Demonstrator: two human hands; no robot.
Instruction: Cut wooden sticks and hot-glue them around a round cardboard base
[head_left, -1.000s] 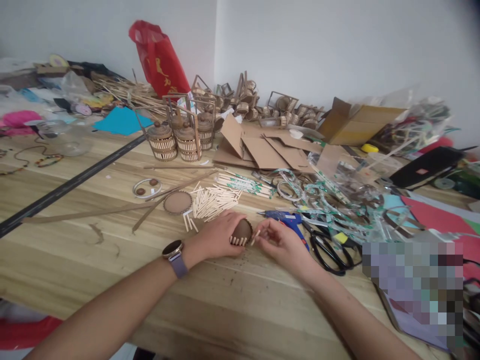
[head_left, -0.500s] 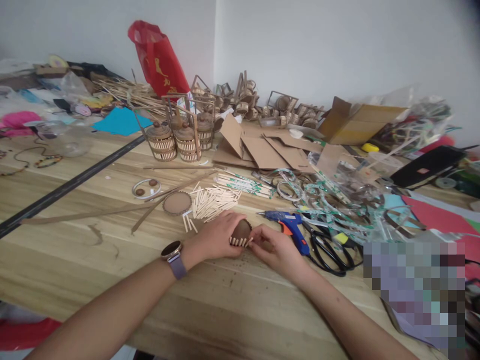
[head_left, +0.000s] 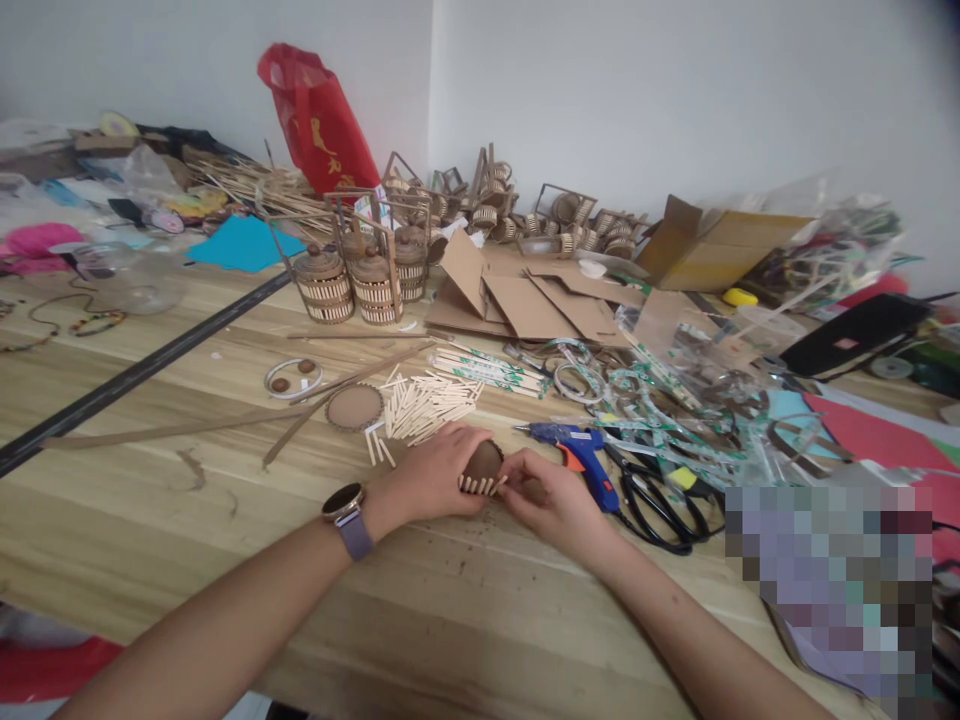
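My left hand (head_left: 442,472), with a watch on its wrist, is wrapped round a small round brown piece (head_left: 482,464) edged with short pale sticks. The fingertips of my right hand (head_left: 541,497) pinch a short pale stick (head_left: 501,481) at the right side of that piece. Beyond my left hand lies a heap of short pale sticks (head_left: 431,403). A flat brown disc (head_left: 355,407) rests left of the heap. The blue glue gun (head_left: 589,455) lies just beyond my right hand, beside black-handled scissors (head_left: 664,505).
Small lidded baskets (head_left: 324,287) stand beyond the sticks. Cardboard pieces (head_left: 529,300) and an open box (head_left: 720,245) lie at the back. Green and clear strips (head_left: 637,390) tangle at the right. A long dark strip (head_left: 150,368) crosses the left, and a red bag (head_left: 319,125) leans behind.
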